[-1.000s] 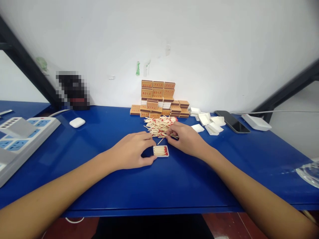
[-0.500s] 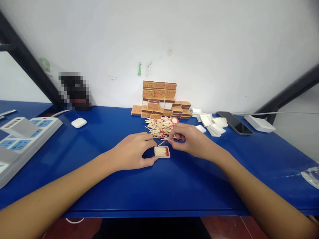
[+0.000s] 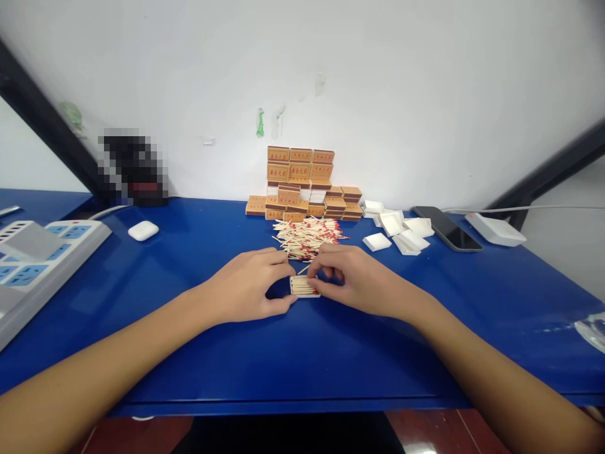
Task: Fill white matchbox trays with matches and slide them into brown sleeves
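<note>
My left hand (image 3: 255,284) grips the left end of a small white matchbox tray (image 3: 305,296) between thumb and fingers, on the blue table. Red-tipped matches (image 3: 302,286) lie side by side inside the tray. My right hand (image 3: 362,277) is closed in a pinch over the tray's right end, covering most of the match heads there. A single match (image 3: 303,270) sticks out leftward from its fingertips, along the tray's far edge. Just beyond both hands is a loose heap of matches (image 3: 305,236).
Stacked brown matchboxes (image 3: 300,170) stand against the wall. Right of the heap lie several white trays (image 3: 391,224), a phone (image 3: 447,228) and a white box-shaped device (image 3: 495,229). At left are a power strip (image 3: 70,252) and a white earbud case (image 3: 143,231).
My right hand has moved left and slightly down, from beside the tray to over its right end, with the match. The left hand keeps its hold on the tray.
</note>
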Motion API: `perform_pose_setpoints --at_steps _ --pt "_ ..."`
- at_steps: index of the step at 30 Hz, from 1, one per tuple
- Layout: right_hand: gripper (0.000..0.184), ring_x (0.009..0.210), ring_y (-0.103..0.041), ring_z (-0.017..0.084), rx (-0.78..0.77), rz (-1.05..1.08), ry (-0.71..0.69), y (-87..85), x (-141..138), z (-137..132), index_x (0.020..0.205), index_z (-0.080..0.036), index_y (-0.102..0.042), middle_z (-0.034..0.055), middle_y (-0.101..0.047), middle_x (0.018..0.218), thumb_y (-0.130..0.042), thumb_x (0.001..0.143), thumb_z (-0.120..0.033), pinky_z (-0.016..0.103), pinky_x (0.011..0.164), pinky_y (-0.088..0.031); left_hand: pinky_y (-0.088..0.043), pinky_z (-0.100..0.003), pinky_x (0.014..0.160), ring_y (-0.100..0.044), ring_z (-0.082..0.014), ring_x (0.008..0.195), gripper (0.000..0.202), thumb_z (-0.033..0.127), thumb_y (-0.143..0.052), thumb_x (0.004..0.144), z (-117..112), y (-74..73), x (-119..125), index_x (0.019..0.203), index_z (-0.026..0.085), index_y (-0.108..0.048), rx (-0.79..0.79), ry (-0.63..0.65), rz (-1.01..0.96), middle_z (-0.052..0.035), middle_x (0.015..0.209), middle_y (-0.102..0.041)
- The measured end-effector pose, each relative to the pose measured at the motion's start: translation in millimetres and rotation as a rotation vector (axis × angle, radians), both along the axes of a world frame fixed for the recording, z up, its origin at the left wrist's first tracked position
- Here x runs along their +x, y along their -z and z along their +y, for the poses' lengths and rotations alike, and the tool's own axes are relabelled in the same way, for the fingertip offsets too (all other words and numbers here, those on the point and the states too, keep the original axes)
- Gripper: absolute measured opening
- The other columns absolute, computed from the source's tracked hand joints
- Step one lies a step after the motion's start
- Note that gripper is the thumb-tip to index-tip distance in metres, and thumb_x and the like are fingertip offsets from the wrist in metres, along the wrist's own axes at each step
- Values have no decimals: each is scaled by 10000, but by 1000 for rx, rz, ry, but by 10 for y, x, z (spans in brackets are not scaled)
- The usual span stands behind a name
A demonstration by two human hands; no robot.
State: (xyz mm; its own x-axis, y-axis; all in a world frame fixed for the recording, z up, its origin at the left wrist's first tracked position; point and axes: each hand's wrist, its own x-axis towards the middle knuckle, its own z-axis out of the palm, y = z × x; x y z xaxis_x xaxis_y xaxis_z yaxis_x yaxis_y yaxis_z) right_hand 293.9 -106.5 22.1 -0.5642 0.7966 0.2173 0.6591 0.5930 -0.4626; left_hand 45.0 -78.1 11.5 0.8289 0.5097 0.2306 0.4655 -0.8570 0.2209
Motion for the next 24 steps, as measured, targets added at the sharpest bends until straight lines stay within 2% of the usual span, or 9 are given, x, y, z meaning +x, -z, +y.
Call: perform_pose_setpoints --at_steps 4,8,13,20,24 --pt "97 676 -517 133 107 45 84 39 66 76 859 -193 -704 -14 -581 731 -658 936 -154 275 658 -384 -520 -354 776 -659 -222 903 273 378 -667 957 -8 -7 -1 1115 168 -743 10 -3 8 -50 975 -682" --pt "55 729 -544 154 156 -23 110 136 113 167 930 -179 -712 17 -630 811 -668 934 -146 283 672 -387 -523 -355 785 -660 -222 915 278 381 -662 961 -11 -13 6 1123 169 -740 13 -10 12 -53 992 -689" --pt "90 799 -574 164 112 -30 42 192 80 191 1026 -187 -721 38 -640 905 -666 966 -151 282 711 -417 -520 -350 781 -661 -220 907 269 373 -676 951 -15 -20 10 1112 169 -743 6 -8 15 -48 981 -687" --pt "112 795 -564 167 -10 -96 17 156 104 198 894 -192 -655 38 -640 922 -646 1005 -183 289 701 -410 -517 -355 777 -658 -220 899 281 381 -663 962 -11 -21 9 1129 170 -744 12 -4 20 -46 975 -679" --pt "154 821 -565 192 11 -168 71 150 153 205 883 -197 -598 50 -643 919 -609 1034 -227 315 726 -411 -518 -352 789 -660 -224 916 271 379 -657 961 -12 -23 8 1109 170 -745 12 -2 18 -53 985 -689"
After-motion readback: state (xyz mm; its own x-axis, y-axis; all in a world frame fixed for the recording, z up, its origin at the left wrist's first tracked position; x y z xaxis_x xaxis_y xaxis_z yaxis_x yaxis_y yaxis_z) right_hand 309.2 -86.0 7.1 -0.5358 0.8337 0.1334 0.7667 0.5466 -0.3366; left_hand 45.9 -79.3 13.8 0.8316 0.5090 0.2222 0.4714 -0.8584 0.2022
